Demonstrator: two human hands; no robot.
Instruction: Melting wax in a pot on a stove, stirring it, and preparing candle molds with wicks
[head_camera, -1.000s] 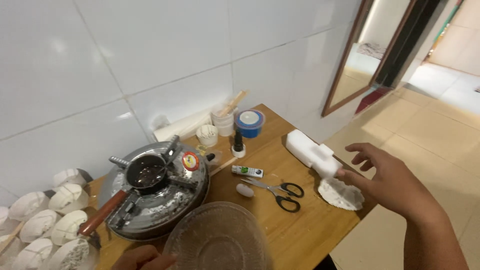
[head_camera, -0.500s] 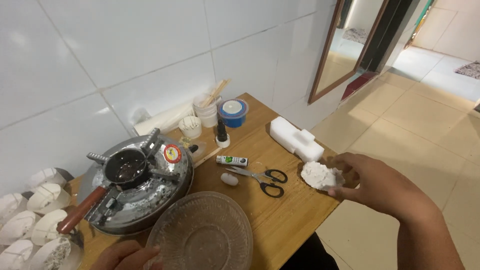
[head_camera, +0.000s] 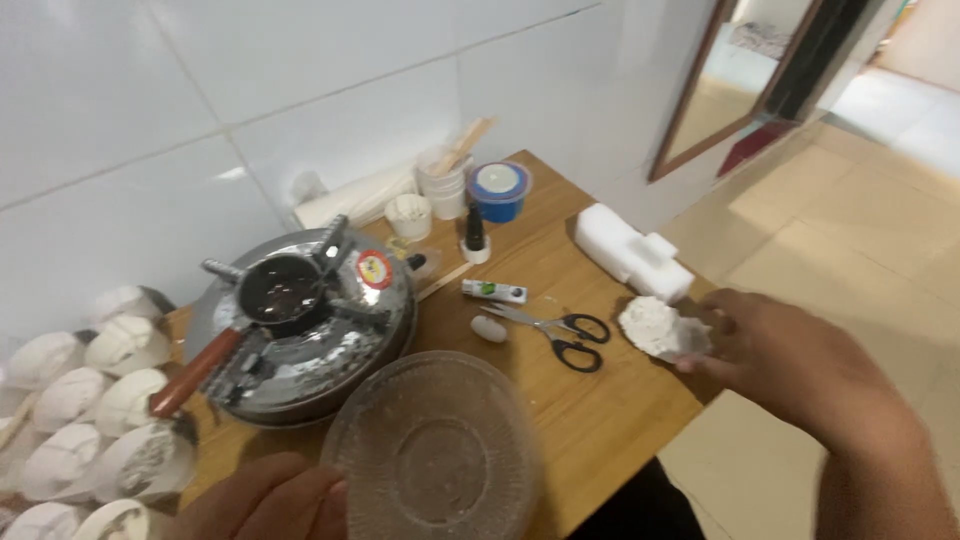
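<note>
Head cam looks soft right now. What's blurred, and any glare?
Head view: motion blur smears the glass plate, left hand and right hand; the scissors stay fairly readable. Soft glare on the wall tiles and stove.

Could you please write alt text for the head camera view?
The right hand grips a white lump at the wooden table edge, while the left hand holds a glass plate beside a metal stove.
</note>
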